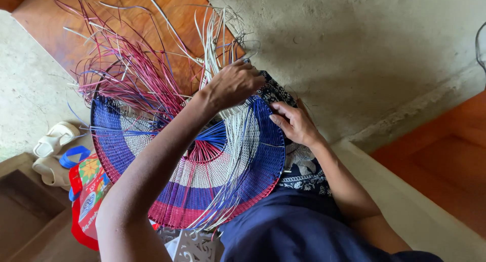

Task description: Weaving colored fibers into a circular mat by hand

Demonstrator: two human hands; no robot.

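A round woven piece (152,140) in blue, white and red bands rests on my lap, tilted toward me. Loose red and purple strands (126,74) and white strands (215,34) stick out from its far edge. My left hand (234,83) reaches across the piece and is closed on white strands at the upper rim. At the right rim, my right hand (296,123) lies with its fingers pressing the blue weave. Dark blue clothing (283,226) covers my lap.
A wooden board (61,19) lies on the concrete floor (354,49) behind the weave. Pale sandals (53,140) and a red printed bag (83,206) sit at left. A white cut-out stool (192,247) shows below. An orange wooden step (445,160) is at right.
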